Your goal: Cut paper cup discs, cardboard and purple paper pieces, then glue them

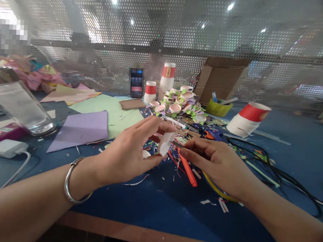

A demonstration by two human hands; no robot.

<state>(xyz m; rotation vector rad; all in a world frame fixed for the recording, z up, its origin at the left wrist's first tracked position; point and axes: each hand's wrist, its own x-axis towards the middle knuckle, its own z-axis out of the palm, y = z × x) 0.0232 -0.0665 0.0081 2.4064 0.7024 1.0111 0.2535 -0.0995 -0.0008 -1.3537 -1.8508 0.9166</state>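
One white piece (165,145) near the centre, pinched by the left hand (127,146);
right hand (218,159) grips a thin grey tool (177,144); piece probably light, easily creased; best held by its edges.

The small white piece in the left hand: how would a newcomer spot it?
Start at the blue table, then find the left hand, just past a silver bracelet. The small white piece sits between that hand's thumb and fingers. Unlike the paper scraps lying on the table, it is held.
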